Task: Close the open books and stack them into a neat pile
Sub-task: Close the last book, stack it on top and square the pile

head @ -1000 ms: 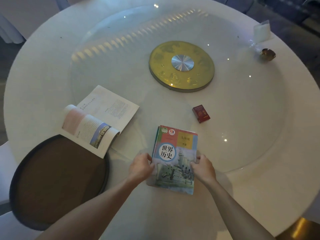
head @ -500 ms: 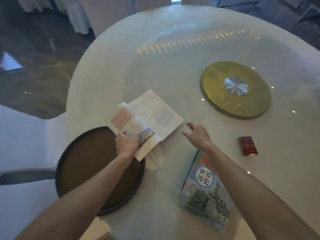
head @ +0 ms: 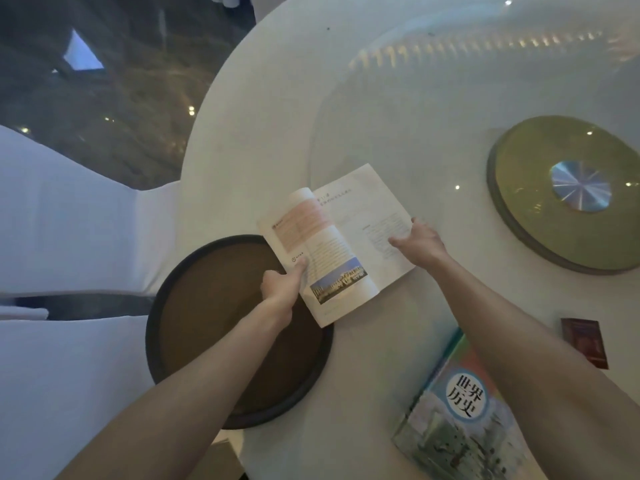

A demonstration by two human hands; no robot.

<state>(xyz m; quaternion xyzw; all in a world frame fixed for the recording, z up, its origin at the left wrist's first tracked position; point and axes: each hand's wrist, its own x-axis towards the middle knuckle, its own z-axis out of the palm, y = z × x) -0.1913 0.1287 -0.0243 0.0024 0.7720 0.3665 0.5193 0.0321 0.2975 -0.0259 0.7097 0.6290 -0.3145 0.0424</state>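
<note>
An open book (head: 341, 237) lies on the round white table (head: 263, 126), its left pages arched up, partly over a dark round tray (head: 207, 320). My left hand (head: 282, 284) grips the lower left edge of those raised pages, thumb on top. My right hand (head: 420, 242) rests on the right-hand page, fingers at its outer edge. A closed textbook (head: 460, 414) with a colourful cover and a white circle of characters lies flat near the front right, partly hidden under my right forearm.
A small dark red box (head: 585, 341) sits right of the closed textbook. A gold disc with a silver hub (head: 568, 192) sits under the glass turntable at the right. White-covered chairs (head: 69, 220) stand left of the table.
My right hand has reached forward from open air onto the open book's right page. My left hand has shifted to the left pages' edge. The camera has swung left and closer.
</note>
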